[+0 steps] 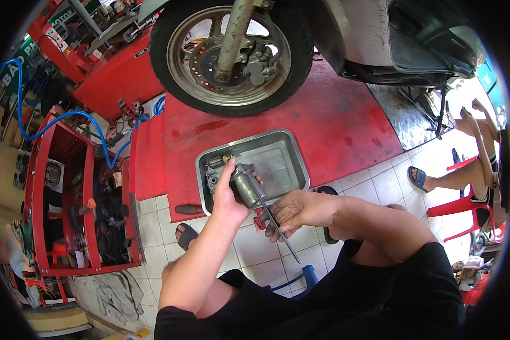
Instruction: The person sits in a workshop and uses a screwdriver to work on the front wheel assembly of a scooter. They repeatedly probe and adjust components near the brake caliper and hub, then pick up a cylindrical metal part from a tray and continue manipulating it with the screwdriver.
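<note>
1. Status: I hold a small grey metal cylinder part (246,186) off the machine and above the near edge of the steel tray (289,164); I judge the strip-down of this part to be under way, not finished
2. Done, as far as visible: other small metal fittings (216,163) already lie in the tray's left corner
3. Left: the thin metal rod tool (275,218) touches the part, so I judge that work on it is open
4. My left hand (228,195): fingers curled and closed round the part, thumb on its far side
5. My right hand (292,214): fingers folded together, clamped on the rod near its middle
6. Location: part and tray sit on the near edge of the red lift platform (334,119), with the scooter front wheel (232,54) beyond them
</note>
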Tool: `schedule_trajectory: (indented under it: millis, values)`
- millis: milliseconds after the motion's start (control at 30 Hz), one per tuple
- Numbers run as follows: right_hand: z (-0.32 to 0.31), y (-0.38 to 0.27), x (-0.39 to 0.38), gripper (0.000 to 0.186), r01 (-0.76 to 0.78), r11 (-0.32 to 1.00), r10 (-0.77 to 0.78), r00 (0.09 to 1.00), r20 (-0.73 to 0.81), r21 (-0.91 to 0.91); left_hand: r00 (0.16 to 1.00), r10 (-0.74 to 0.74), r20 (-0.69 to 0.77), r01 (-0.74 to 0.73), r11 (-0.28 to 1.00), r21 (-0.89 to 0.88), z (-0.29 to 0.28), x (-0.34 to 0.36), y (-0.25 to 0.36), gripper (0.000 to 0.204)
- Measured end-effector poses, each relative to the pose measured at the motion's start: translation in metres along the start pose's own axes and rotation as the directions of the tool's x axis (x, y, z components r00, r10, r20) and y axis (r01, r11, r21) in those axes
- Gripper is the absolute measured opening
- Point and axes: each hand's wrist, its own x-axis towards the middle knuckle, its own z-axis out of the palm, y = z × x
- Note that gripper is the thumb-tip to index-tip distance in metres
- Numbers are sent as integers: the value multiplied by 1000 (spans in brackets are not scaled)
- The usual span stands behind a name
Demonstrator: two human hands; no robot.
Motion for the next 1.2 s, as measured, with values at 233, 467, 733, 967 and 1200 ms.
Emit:
schedule_trajectory:
  millis: [233, 467, 733, 967, 1200]
  values:
    - [-2, -9, 0, 49, -97, 923, 50, 990, -133, -371, 1000, 18, -19, -18, 1000, 6, -1, -2, -1, 56]
    - [4, 0, 3, 41, 17, 1000, -17, 1000, -1, -22, 1000, 27, -2, -27, 1000, 5, -3, -3, 1, 54]
    - [0, -12, 3, 35, -97, 906, 87, 995, -43, -412, 1000, 12, -26, -13, 999, -35, -2, -3, -1, 52]
    - [4, -6, 1, 38, 2, 998, -4, 1000, -29, -67, 1000, 22, -9, -22, 999, -31, -2, -3, 0, 53]
    - [0, -11, 6, 36, -87, 903, 47, 993, -105, -420, 1000, -2, -26, 1, 999, -41, -2, -4, 2, 52]
